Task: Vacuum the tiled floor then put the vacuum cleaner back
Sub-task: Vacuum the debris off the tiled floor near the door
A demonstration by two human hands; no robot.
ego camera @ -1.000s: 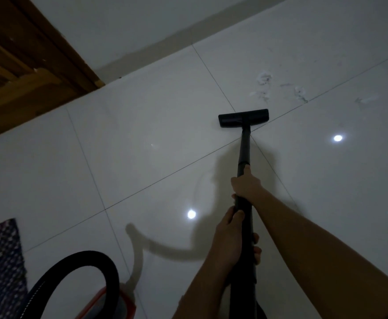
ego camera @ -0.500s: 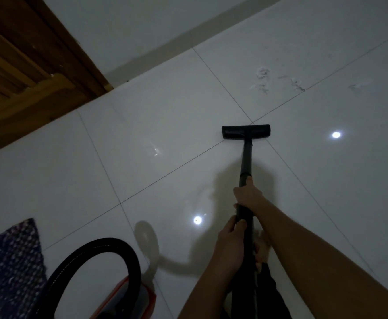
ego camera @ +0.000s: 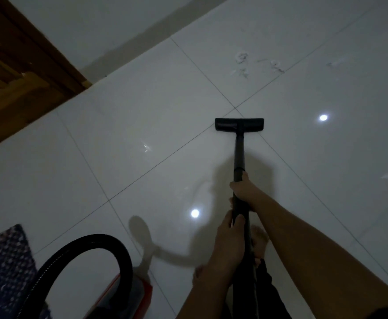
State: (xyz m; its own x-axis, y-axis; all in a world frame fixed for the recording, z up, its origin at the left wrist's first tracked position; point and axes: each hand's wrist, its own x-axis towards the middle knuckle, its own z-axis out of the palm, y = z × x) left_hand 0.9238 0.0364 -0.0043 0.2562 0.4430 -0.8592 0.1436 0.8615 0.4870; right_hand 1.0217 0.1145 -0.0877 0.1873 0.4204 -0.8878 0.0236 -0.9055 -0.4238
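Hands: two, both clenched round one black tubular vacuum wand (ego camera: 239, 153). Right hand (ego camera: 245, 192) sits nearer the head, left hand (ego camera: 228, 245) just behind it. Wand long axis runs straight away from the person, toward the far wall. One flat black rectangular floor head (ego camera: 239, 124) lies crosswise on the glossy white tiled floor (ego camera: 142, 107), just short of a grout crossing. One black ribbed hose (ego camera: 91, 241) loops lower left by the red canister body (ego camera: 128, 293); can't see inside it. Two round light reflections (ego camera: 194, 213). Grey dust smudges (ego camera: 242, 57) lie beyond the head. One dark patterned rug (ego camera: 4, 261), bottom left.
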